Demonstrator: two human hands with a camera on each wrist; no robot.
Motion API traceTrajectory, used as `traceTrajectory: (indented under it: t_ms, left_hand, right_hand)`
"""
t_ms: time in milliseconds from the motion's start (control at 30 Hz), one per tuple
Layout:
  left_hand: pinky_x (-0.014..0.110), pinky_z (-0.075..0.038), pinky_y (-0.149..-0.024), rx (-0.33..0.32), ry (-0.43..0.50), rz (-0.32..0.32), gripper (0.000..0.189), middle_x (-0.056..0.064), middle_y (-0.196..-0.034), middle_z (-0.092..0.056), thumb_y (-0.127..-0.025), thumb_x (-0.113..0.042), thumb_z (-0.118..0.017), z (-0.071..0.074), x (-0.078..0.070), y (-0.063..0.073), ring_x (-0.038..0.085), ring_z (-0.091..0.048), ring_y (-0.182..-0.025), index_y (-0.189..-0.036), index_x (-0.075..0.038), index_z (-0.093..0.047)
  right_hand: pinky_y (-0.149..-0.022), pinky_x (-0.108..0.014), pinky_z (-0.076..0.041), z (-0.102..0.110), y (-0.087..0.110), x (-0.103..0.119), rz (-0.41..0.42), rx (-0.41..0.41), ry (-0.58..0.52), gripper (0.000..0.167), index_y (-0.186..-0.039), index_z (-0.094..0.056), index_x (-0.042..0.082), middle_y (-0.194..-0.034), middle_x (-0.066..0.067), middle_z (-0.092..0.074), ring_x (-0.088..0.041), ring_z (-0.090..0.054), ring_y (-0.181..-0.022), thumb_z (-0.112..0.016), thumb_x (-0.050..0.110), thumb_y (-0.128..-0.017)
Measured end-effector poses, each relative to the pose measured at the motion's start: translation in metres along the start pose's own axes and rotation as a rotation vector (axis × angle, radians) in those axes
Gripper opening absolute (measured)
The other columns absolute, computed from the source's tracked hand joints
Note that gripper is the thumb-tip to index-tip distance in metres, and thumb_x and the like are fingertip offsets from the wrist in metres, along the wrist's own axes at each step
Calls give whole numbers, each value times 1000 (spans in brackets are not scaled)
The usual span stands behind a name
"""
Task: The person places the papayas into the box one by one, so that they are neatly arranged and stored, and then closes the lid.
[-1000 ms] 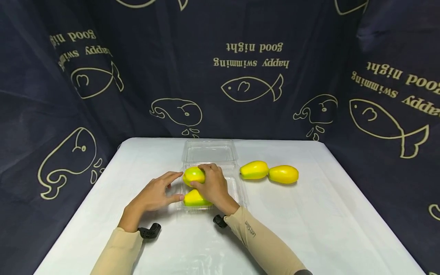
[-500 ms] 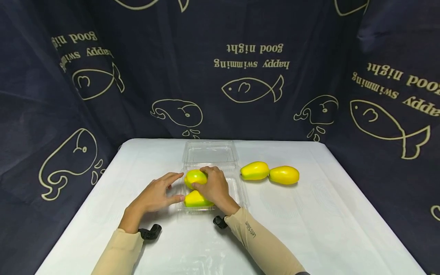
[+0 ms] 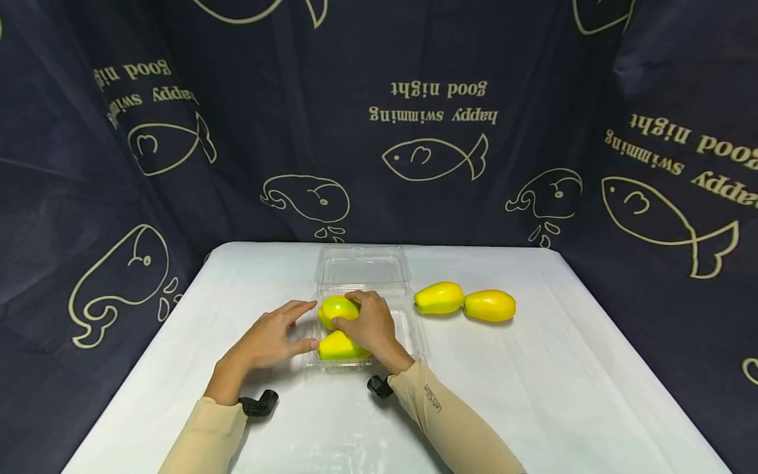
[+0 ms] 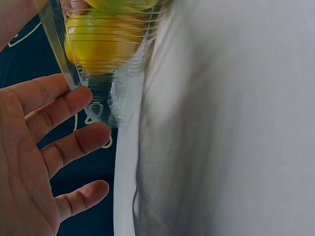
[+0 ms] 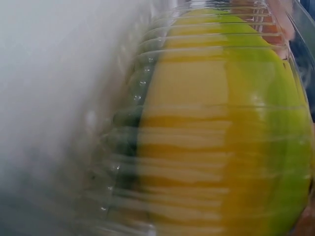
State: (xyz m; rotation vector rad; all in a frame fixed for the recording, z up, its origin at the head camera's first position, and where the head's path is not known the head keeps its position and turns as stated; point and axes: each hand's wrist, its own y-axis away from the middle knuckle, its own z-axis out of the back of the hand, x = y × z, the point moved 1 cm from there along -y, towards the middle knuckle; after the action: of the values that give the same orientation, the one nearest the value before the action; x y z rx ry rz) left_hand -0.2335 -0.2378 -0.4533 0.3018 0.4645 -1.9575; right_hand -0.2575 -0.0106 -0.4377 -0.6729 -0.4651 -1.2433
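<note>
A clear plastic clamshell box (image 3: 405, 329) stands with its lid laid back on the white table. Two yellow-green papayas lie in its left part: a near papaya (image 3: 340, 346) and a far papaya (image 3: 335, 311). My right hand (image 3: 372, 324) holds the far papaya with thumb and fingers, hiding its right end. At the box's left edge is my left hand (image 3: 266, 339), fingers spread and nearly straight; in the left wrist view the fingertips touch or nearly touch the plastic wall (image 4: 110, 105). Seen from the right wrist, a papaya (image 5: 221, 128) shows through the ribbed side.
Two more papayas lie end to end right of the box: one papaya (image 3: 439, 298) close to it, another papaya (image 3: 489, 306) farther right. The open lid (image 3: 362, 266) extends towards the back edge of the table (image 3: 533, 395). Dark printed curtains (image 3: 331, 85) stand behind and at both sides.
The far papaya has shifted slightly right and lower into the box with my right hand. My left hand stays at the box's left edge. The head view has tilted slightly.
</note>
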Motion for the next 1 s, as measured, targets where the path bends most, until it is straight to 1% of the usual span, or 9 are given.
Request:
traceTrajectory:
  t_ms: [67, 167, 333, 433, 567, 700, 833, 900, 1000]
  left_hand:
    - [63, -42, -97, -1, 4, 3, 85, -6, -149, -50, -84, -71, -64, 1, -1, 1, 15, -62, -100, -153, -25, -44]
    - [60, -43, -96, -2, 5, 3, 85, -6, -149, -50, -84, -71, -64, 1, -2, 1, 15, -62, -100, -153, -25, -44]
    - [50, -47, -89, -1, -3, 0, 84, -8, -147, -51, -85, -71, -64, -1, -1, 2, 13, -60, -99, -153, -26, -44]
    - [49, -47, -88, -2, 0, -2, 83, -8, -147, -51, -84, -70, -65, -2, -1, 2, 14, -60, -99, -152, -26, -44]
    - [53, -46, -93, -7, 2, -10, 83, -8, -147, -52, -84, -69, -66, -2, -2, 2, 14, -61, -99, -152, -27, -44]
    - [48, -48, -89, -10, -2, -18, 83, -8, -146, -52, -84, -70, -65, -2, 0, 1, 14, -61, -99, -153, -26, -44]
    - [42, -50, -84, -8, 5, -18, 84, -9, -146, -52, -85, -69, -65, -2, 1, 1, 15, -61, -100, -153, -25, -44]
    - [41, -50, -83, -7, 4, -16, 84, -9, -146, -51, -85, -69, -66, -1, 1, 0, 15, -61, -101, -153, -25, -44]
    - [44, -50, -86, -12, 2, -17, 83, -8, -146, -52, -85, -67, -67, -1, 0, 0, 15, -62, -102, -153, -25, -44]
  right_hand:
    - [-95, -44, -49, 0, 0, -1, 3, 4, -10, 55, -128, -68, 16, -126, -9, -65, -27, -60, -116, -83, 40, -80]
    - [-94, -43, -49, -1, -1, -4, 6, 9, -17, 55, -129, -68, 16, -125, -9, -66, -26, -60, -115, -82, 41, -81]
    - [-95, -43, -49, -2, -1, -8, 6, 18, -31, 54, -128, -69, 16, -125, -9, -66, -26, -60, -116, -82, 41, -82]
    - [-96, -43, -48, -2, -1, -9, 10, 25, -42, 53, -128, -69, 16, -127, -9, -66, -27, -60, -118, -81, 40, -83]
    - [-101, -45, -47, 1, -1, -11, 37, 35, -32, 48, -129, -70, 16, -128, -8, -66, -27, -59, -121, -76, 40, -87]
    - [-105, -46, -46, 6, 0, -11, 71, 49, -44, 45, -129, -70, 15, -128, -8, -67, -27, -58, -124, -73, 40, -91]
    - [-106, -47, -45, 10, 1, -11, 86, 73, -94, 45, -129, -69, 13, -130, -9, -66, -29, -58, -126, -73, 38, -91]
    - [-107, -48, -44, 12, 2, -11, 91, 89, -111, 46, -129, -69, 13, -132, -9, -66, -29, -58, -127, -73, 38, -91]
    - [-110, -48, -43, 16, 4, -12, 92, 116, -118, 47, -131, -68, 14, -137, -8, -63, -29, -56, -131, -74, 38, -90]
